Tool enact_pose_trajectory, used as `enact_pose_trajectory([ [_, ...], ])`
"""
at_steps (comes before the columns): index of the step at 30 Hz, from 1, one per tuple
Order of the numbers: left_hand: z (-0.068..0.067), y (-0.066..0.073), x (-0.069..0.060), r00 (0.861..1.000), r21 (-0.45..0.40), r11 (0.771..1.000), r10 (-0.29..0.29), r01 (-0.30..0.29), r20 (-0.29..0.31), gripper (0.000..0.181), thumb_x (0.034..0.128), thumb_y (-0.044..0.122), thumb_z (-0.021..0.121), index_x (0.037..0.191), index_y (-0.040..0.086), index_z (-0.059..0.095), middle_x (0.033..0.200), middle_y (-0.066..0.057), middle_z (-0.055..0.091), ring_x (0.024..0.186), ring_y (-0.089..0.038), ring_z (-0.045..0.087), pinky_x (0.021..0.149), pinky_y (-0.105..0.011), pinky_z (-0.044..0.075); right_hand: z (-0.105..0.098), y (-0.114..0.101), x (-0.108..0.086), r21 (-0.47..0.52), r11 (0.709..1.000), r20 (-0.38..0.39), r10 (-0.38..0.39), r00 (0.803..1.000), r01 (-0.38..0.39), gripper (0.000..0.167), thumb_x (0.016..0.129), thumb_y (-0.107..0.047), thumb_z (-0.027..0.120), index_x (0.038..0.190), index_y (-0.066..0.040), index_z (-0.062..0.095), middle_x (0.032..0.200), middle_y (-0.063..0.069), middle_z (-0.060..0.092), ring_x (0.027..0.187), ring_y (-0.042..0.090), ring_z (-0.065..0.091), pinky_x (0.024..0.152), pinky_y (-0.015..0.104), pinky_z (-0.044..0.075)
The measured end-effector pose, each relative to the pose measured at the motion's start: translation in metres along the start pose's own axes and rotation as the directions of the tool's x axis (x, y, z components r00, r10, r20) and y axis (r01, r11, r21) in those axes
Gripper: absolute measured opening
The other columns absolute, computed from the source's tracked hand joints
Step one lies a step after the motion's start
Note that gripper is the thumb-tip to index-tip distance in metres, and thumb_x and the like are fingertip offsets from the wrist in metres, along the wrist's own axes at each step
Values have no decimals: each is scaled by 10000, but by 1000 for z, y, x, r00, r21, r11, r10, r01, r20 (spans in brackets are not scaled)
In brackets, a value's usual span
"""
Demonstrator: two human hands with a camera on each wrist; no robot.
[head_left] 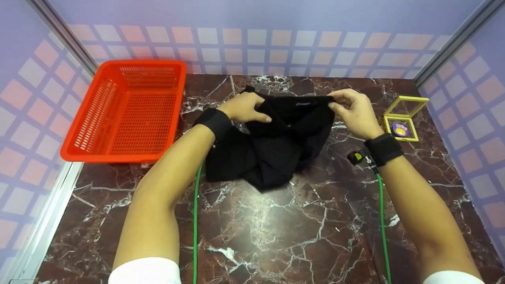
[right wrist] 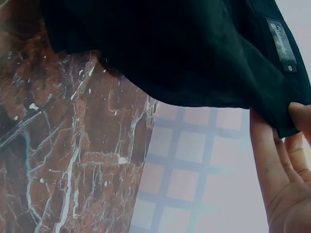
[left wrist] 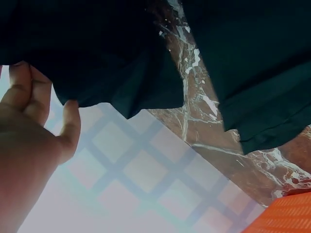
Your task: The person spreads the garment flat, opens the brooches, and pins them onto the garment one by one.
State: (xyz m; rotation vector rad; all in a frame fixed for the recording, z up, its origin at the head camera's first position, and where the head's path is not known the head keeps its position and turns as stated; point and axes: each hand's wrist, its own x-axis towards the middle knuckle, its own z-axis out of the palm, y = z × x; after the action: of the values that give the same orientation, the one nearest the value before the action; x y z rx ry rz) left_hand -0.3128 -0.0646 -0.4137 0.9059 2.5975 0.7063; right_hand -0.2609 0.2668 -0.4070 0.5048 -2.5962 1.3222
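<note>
Black shorts (head_left: 276, 154) hang in folds above the marbled tabletop, lifted by the waistband between both hands. At the waistband's right end, my right hand (head_left: 353, 112) pinches the edge between thumb and fingers. The left hand (head_left: 244, 108) holds the other side, its fingers partly hidden by the cloth. In the left wrist view, that hand (left wrist: 36, 116) has its fingertips behind the dark fabric and its thumb near the hem. A label (right wrist: 282, 44) shows inside the waistband, close to the right hand (right wrist: 286, 160) in the right wrist view.
A red plastic basket (head_left: 122, 158) stands at the left. To the right sits a small yellow-framed case (head_left: 412, 139) with its lid raised, a purple round badge (head_left: 401, 129) inside. Green cables (head_left: 196, 225) trail from both wrists. Tiled-pattern walls (head_left: 276, 43) enclose the table.
</note>
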Motion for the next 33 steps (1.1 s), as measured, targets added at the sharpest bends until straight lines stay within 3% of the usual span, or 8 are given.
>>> enact_pose_trajectory([
  [3,-1,-3,-1,1000,0,1000,4,-4,8,286,860,384,784,823,130,658,655,53,434,626,-138,415,675,-291,391,2,-1,7,-23,999,-3,27,1000,-27,210,941,-4,672,1146,11,713,1050,156,706,892,46,668,766,154,497],
  [6,-3,-4,0,1000,40,999,17,-17,5,408,827,334,817,671,148,489,605,65,306,584,-129,325,612,-285,320,3,-1,12,-38,999,-9,31,999,-32,204,938,3,671,1136,23,712,1031,154,709,835,24,657,724,149,497],
  [8,-5,-6,0,999,85,996,35,-35,-1,404,818,299,817,666,125,485,661,27,432,661,-172,442,691,-313,376,3,0,15,-37,998,-18,45,999,-45,202,935,1,674,1133,21,712,1020,150,715,810,23,652,693,150,490],
  [11,-8,-9,-1,998,122,992,43,-38,-37,249,838,285,782,836,59,679,1001,-66,666,1001,-263,600,944,-391,425,2,2,18,-32,996,-35,82,996,-83,199,939,-19,681,1133,4,716,1015,134,718,793,22,646,683,153,482],
  [13,-10,-12,-1,997,86,996,32,-26,-64,297,873,275,736,1052,38,726,1229,-107,658,1176,-306,571,1060,-441,378,1,5,20,-28,993,-47,114,992,-115,202,946,-47,683,1141,-8,715,1017,123,712,794,39,645,679,163,482],
  [19,-13,-15,-2,989,-38,999,-38,33,-141,274,994,276,578,1161,67,639,959,-72,604,911,-236,551,907,-389,431,0,13,29,-24,986,-110,163,980,-167,257,951,-122,699,1181,-7,693,998,82,672,796,70,599,705,182,441],
  [27,-11,-19,-3,978,-80,996,-57,42,-198,247,1067,248,470,1238,84,539,971,-81,536,986,-247,524,928,-410,403,18,20,47,-23,989,-221,137,966,-146,172,916,-87,729,1039,-39,618,986,92,685,821,47,616,742,172,467],
  [33,-7,-24,5,964,-89,991,-117,98,-237,273,1066,228,466,1259,62,561,1176,-118,624,1097,-250,562,999,-426,414,29,20,56,-51,987,-230,137,964,-153,47,933,-72,704,931,-25,704,966,124,728,730,-2,643,643,139,509],
])
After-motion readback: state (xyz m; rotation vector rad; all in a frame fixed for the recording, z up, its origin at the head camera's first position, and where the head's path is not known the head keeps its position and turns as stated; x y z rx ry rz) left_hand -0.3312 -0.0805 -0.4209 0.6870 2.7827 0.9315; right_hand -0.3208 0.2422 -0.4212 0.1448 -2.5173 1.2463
